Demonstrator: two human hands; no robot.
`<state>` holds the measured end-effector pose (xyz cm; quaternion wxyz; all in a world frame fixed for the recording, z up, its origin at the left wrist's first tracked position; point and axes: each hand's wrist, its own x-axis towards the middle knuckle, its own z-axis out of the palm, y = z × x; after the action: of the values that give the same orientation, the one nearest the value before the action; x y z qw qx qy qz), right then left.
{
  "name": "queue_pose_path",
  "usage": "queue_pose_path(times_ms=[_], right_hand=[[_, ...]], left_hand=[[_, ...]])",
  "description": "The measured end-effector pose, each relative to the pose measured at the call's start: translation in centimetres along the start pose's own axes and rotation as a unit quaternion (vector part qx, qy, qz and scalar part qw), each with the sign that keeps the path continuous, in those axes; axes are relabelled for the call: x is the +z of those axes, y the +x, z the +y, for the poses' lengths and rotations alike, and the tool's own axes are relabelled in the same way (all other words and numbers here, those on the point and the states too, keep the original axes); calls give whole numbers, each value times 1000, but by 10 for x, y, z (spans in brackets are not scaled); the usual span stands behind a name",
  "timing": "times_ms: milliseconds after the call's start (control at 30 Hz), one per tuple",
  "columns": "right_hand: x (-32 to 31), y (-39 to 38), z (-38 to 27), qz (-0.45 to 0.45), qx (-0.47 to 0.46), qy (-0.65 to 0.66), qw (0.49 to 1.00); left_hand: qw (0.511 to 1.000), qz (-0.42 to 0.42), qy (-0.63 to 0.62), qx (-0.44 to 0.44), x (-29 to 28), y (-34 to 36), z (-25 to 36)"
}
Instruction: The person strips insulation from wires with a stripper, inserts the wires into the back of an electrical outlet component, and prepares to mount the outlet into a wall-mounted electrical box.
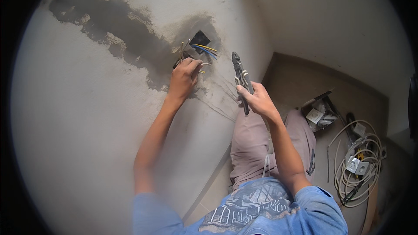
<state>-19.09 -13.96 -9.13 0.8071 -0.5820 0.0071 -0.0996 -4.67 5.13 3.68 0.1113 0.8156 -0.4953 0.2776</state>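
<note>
Dark electrical boxes (200, 39) are set in the wall, with several wires sticking out. Among these, blue wires (210, 53) and yellow wires (208, 47) bend to the right. At the lower box, my left hand (185, 77) is closed in a pinch on a pale-tipped wire (206, 64); its fingers partly cover the box. Away from the wall, over my knees, my right hand (257, 99) is closed round the handles of dark wire-stripping pliers (237, 65). The pliers' head points up, apart from the wires.
Dark grey plaster (130, 39) runs across the pale wall to the boxes. On the floor at right, an open box (324, 115) holds a white socket and other parts. Nearer lie a coil of pale cable (375, 165) and white wall sockets (353, 164). My legs are bent beneath my right hand.
</note>
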Motion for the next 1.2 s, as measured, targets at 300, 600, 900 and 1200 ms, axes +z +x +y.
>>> queue_pose_path(times_ms=[300, 600, 900, 1200], right_hand=[[-2, 15, 16, 60, -43, -160, 984], [-31, -8, 105, 4, 71, -83, 994], [-51, -27, 45, -50, 135, 78, 987], [-39, -36, 22, -49, 102, 93, 989]], left_hand=[[999, -19, 39, -18, -5, -1, 6], [998, 29, 42, 28, 7, 6, 9], [998, 45, 44, -12, 12, 7, 12], [999, 9, 34, -1, 7, 1, 6]])
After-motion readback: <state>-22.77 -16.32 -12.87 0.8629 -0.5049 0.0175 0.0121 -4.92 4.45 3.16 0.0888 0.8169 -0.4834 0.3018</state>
